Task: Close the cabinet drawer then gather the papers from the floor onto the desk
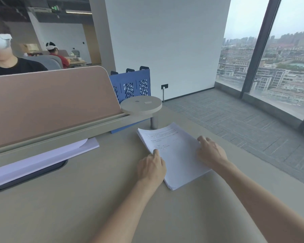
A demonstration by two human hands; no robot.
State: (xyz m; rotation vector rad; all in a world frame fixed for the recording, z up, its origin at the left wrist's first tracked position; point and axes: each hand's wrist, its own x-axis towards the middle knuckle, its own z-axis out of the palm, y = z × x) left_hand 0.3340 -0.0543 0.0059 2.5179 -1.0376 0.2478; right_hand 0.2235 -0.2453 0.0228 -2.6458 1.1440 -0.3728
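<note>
A stack of white printed papers (172,148) lies flat on the beige desk (77,199), right of centre. My left hand (152,168) rests against the stack's left edge, fingers curled, thumb on the top sheet. My right hand (211,151) lies palm down on the stack's right side, fingers spread over the edge. Neither hand lifts the stack. The cabinet drawer is out of view, and no papers show on the carpet (235,120).
A pink divider panel (51,102) runs along the desk's back. Under it lie more white sheets (42,160) over a dark slot. A round raised shelf (141,104) and a blue file rack (132,85) stand at the desk's far end. Other people sit behind the panel at upper left. Windows at right.
</note>
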